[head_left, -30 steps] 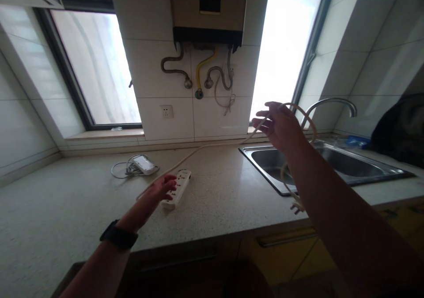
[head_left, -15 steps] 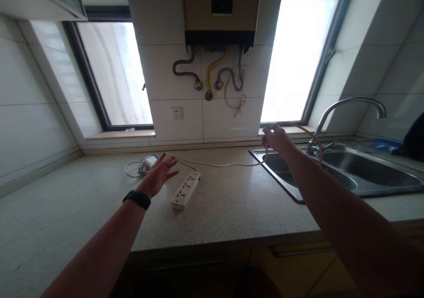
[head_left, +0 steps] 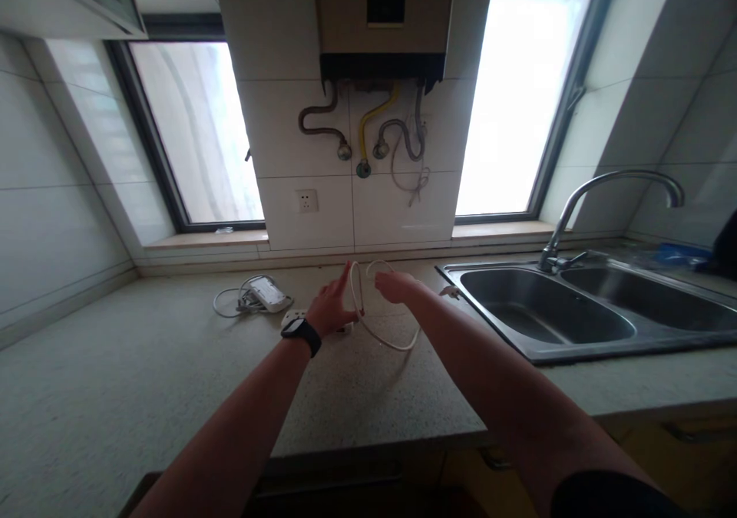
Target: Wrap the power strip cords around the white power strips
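Your left hand (head_left: 332, 307): thumb and fingers apart, at white cord (head_left: 397, 348). Your right hand (head_left: 394, 286): fingers clamped on it. Cord loops over counter (head_left: 357, 407); power strip (head_left: 293, 318) partly behind your left hand.

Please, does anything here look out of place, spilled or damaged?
I see no spill or damage. Two small oddities: the plug is close beside the sink, an awkward place for an electrical part; and below the wall heater, a thin cord hangs in a loose bundle, which looks untidy.
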### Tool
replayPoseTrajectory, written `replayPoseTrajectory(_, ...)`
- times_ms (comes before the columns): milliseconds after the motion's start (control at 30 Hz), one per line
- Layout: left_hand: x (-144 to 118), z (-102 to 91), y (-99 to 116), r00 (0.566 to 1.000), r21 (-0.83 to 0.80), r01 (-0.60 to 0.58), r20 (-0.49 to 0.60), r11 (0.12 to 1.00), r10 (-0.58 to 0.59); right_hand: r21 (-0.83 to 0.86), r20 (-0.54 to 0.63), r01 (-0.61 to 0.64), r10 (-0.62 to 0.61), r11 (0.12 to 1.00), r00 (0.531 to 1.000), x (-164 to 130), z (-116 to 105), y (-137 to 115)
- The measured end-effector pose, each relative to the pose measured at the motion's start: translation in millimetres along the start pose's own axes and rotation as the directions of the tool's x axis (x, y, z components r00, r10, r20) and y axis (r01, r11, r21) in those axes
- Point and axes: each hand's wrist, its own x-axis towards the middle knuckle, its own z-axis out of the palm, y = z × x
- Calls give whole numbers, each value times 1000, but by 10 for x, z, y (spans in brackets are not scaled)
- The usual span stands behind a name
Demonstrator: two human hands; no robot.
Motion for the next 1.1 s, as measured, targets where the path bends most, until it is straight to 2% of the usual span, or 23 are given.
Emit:
replayPoseTrajectory(67, -60, 61, 16, 1000, 52, -12, 4, 999, 12, 18, -71, -30, 31, 999, 997, -45, 48, -62)
replayPoseTrajectory(100, -84, 82, 14, 1000, 75, -12, 3, 997, 12, 50, -157, -51, 58, 997, 986, -71, 39, -83)
replayPoseTrajectory(167, -118, 110, -6, 1000, 119, -19, 0, 993, 19, 247, -406, -77, 175, 966, 897, -139, -34, -129)
replayPoseTrajectory(200, -126, 119, -23, 999, 138, -33, 4, 990, 33, 372, -475, -50, 236, 927, 848, -189, -89, -164)
replayPoseTrajectory(233, -130, 127, -42, 998, 157, -58, 18, 986, 56, 500, -485, -4, 283, 866, 827, -255, -149, -213)
replayPoseTrajectory(267, -131, 135, -61, 996, 175, -91, 38, 980, 85, 609, -453, 49, 297, 791, 841, -337, -210, -276)
replayPoseTrajectory(300, -129, 144, -79, 992, 193, -124, 62, 973, 114, 681, -399, 111, 241, 724, 884, -435, -268, -353)
replayPoseTrajectory(333, -125, 154, -95, 987, 211, -152, 84, 966, 138, 719, -328, 163, 123, 676, 937, -544, -319, -441)
replayPoseTrajectory(367, -119, 167, -107, 983, 230, -170, 101, 958, 150, 725, -243, 190, -12, 662, 970, -660, -363, -535)
replayPoseTrajectory(433, -102, 195, -123, 982, 264, -172, 127, 949, 142, 669, -59, 194, -209, 718, 976, -879, -427, -725)
replayPoseTrajectory(500, -74, 222, -132, 980, 285, -159, 160, 945, 116, 597, 188, 165, -336, 786, 923, -1045, -462, -898)
replayPoseTrajectory(533, -57, 232, -136, 978, 291, -156, 179, 944, 107, 587, 270, 165, -385, 792, 883, -1102, -470, -975)
replayPoseTrajectory(633, -12, 241, -152, 964, 292, -182, 242, 939, 112, 655, 348, 201, -527, 728, 775, -1181, -467, -1152)
replayPoseTrajectory(667, -9, 238, -159, 957, 279, -198, 263, 940, 123, 678, 356, 190, -543, 710, 760, -1182, -462, -1186)
replayPoseTrajectory(700, -18, 234, -168, 948, 256, -219, 286, 942, 143, 696, 346, 178, -542, 696, 766, -1171, -460, -1200)
replayPoseTrajectory(733, -38, 228, -178, 937, 224, -243, 307, 944, 168, 707, 307, 168, -512, 687, 802, -1147, -464, -1191)
replayPoseTrajectory(767, -71, 222, -191, 929, 192, -259, 316, 946, 190, 712, 237, 164, -454, 683, 859, -1108, -474, -1154)
replayPoseTrajectory(833, -166, 201, -228, 922, 138, -285, 311, 949, 231, 694, -13, 189, -250, 695, 968, -982, -509, -992)
replayPoseTrajectory(867, -219, 184, -256, 937, 142, -261, 274, 955, 216, 671, -141, 190, -129, 717, 982, -898, -526, -870)
replayPoseTrajectory(900, -271, 162, -289, 943, 146, -249, 263, 957, 205, 644, -238, 170, -16, 746, 971, -805, -535, -727)
replayPoseTrajectory(967, -350, 103, -376, 948, 172, -226, 263, 959, 176, 606, -364, 61, 208, 793, 908, -613, -500, -410)
replayPoseTrajectory(1033, -387, 40, -479, 968, 242, -159, 228, 957, 103, 564, -383, -98, 365, 820, 849, -453, -376, -112)
replayPoseTrajectory(1100, -392, -4, -584, 983, 300, -80, 184, 951, 25, 537, -317, -265, 482, 801, 817, -357, -185, 116)
